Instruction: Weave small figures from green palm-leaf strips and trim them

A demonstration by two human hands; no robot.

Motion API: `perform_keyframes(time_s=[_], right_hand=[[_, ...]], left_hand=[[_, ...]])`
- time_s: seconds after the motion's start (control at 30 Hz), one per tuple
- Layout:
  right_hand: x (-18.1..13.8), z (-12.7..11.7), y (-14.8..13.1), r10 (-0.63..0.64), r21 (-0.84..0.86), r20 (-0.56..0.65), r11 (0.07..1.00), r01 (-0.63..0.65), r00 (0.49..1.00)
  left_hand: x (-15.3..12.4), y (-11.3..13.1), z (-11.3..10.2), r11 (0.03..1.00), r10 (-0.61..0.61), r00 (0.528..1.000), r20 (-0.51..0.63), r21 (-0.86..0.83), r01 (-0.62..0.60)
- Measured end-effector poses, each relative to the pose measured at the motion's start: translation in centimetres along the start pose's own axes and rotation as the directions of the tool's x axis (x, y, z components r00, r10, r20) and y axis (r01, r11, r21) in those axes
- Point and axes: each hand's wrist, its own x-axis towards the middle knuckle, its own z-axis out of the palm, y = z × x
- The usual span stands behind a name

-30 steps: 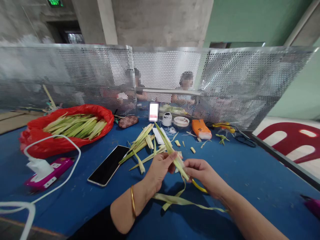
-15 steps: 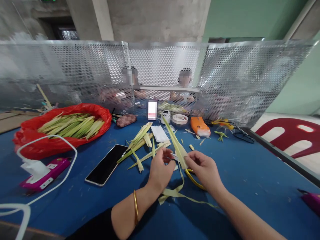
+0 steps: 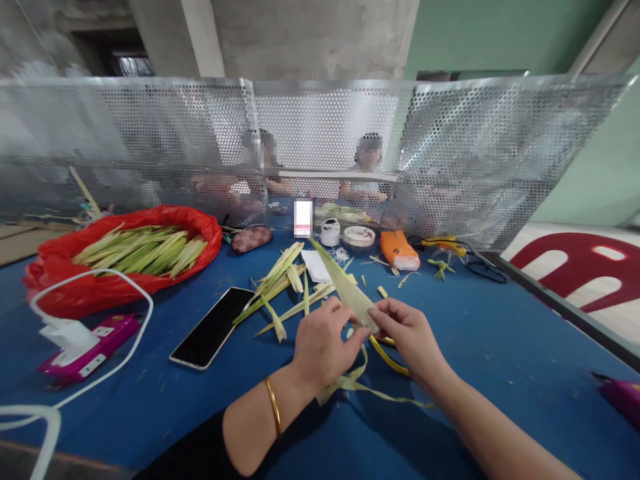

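A long pale green corn husk stands tilted between my hands, its tip pointing up and away from me. My left hand, with a gold bangle at the wrist, pinches its lower end between thumb and fingers. On the other edge, my right hand grips the same husk with thumb and forefinger. Below the hands a narrow husk strip curls across the blue table. A yellow curved loop lies partly hidden beside my right hand; what it belongs to I cannot make out.
Loose husks lie beyond my left hand, beside a black phone. Further left are a red bag of husks and a purple power strip. White string, tape and an orange tissue pack line the perforated screen.
My left hand has moved slightly right and now pinches the husk's lower end. The husk has leaned to the left and its face has turned. My right hand has hardly moved.
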Motion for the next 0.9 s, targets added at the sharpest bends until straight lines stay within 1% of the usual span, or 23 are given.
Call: perform_keyframes(time_s=[0.07, 0.1, 0.13, 0.17, 0.2, 0.23, 0.3, 0.33, 0.37, 0.43, 0.53, 0.57, 0.63, 0.7, 0.73, 0.77, 0.8, 0.83, 0.87, 0.9], right_hand=[[0.0, 0.0, 0.0, 0.019, 0.031, -0.012, 0.999, -0.018, 1.0], [-0.1, 0.0, 0.0, 0.029, 0.044, -0.011, 0.999, -0.029, 1.0], [-0.1, 0.1, 0.1, 0.038, 0.055, -0.003, 0.998, -0.038, 0.999], [-0.1, 0.1, 0.1, 0.044, 0.065, 0.007, 0.997, -0.045, 0.999], [-0.1, 0.1, 0.2, 0.049, 0.072, 0.018, 0.996, -0.05, 0.999], [-0.1, 0.1, 0.2, 0.051, 0.077, 0.028, 0.996, -0.053, 0.998], [0.0, 0.1, 0.3, 0.053, 0.083, 0.045, 0.995, -0.056, 0.998], [0.0, 0.1, 0.3, 0.052, 0.082, 0.049, 0.995, -0.056, 0.997], [0.0, 0.1, 0.3, 0.054, 0.079, 0.054, 0.995, -0.059, 0.997], [0.0, 0.1, 0.3, 0.064, 0.072, 0.083, 0.995, -0.07, 0.994], [0.0, 0.0, 0.3, 0.09, 0.074, 0.137, 0.992, -0.101, 0.986], [0.0, -0.1, 0.3, 0.093, 0.082, 0.137, 0.991, -0.105, 0.986], [0.1, -0.5, 0.1, 0.092, 0.11, 0.087, 0.989, -0.101, 0.992], [0.4, -1.0, 0.0, 0.084, 0.15, -0.008, 0.985, -0.082, 0.996], [0.6, -1.3, -0.1, 0.078, 0.168, -0.058, 0.984, -0.068, 0.995], [0.7, -1.5, -0.2, 0.074, 0.18, -0.102, 0.982, -0.054, 0.992], [0.9, -1.7, -0.2, 0.069, 0.187, -0.134, 0.981, -0.043, 0.989], [1.0, -1.8, -0.3, 0.065, 0.19, -0.153, 0.981, -0.035, 0.986], [1.0, -1.9, -0.3, 0.062, 0.19, -0.162, 0.981, -0.03, 0.985], [1.0, -1.9, -0.3, 0.063, 0.188, -0.16, 0.982, -0.032, 0.985]], left_hand=[[0.1, -0.1, 0.5, 0.986, -0.143, 0.989, -0.024, -0.086, 0.141], [0.2, -0.1, 0.7, 0.961, -0.223, 0.975, -0.014, -0.168, 0.218], [0.3, -0.2, 0.9, 0.916, -0.306, 0.952, 0.011, -0.269, 0.298], [0.4, -0.2, 1.0, 0.846, -0.384, 0.922, 0.053, -0.38, 0.374], [0.5, -0.2, 1.1, 0.753, -0.443, 0.889, 0.116, -0.491, 0.439], [0.6, -0.2, 1.2, 0.645, -0.475, 0.858, 0.195, -0.586, 0.49], [0.7, -0.2, 1.1, 0.444, -0.479, 0.807, 0.346, -0.697, 0.563], [0.8, -0.2, 1.0, 0.378, -0.466, 0.79, 0.399, -0.717, 0.585], [0.8, -0.2, 0.9, 0.341, -0.456, 0.78, 0.428, -0.726, 0.598], [0.8, 0.0, 0.8, 0.329, -0.461, 0.777, 0.43, -0.73, 0.599], [0.6, 0.2, 0.7, 0.363, -0.458, 0.79, 0.408, -0.725, 0.585], [0.5, 0.2, 0.8, 0.378, -0.449, 0.794, 0.41, -0.717, 0.585], [0.6, 0.3, 0.7, 0.419, -0.415, 0.802, 0.43, -0.692, 0.588], [0.8, 0.2, 0.2, 0.46, -0.406, 0.812, 0.42, -0.674, 0.579], [1.1, 0.1, -0.2, 0.476, -0.427, 0.819, 0.383, -0.675, 0.563], [1.5, -0.2, -0.7, 0.485, -0.471, 0.824, 0.315, -0.688, 0.54], [1.9, -0.6, -1.3, 0.485, -0.536, 0.814, 0.225, -0.707, 0.515], [2.3, -1.1, -1.9, 0.499, -0.595, 0.797, 0.106, -0.728, 0.47], [2.7, -1.7, -2.6, 0.53, -0.634, 0.773, 0.001, -0.728, 0.435], [3.1, -2.3, -3.1, 0.576, -0.647, 0.757, -0.091, -0.709, 0.407]])
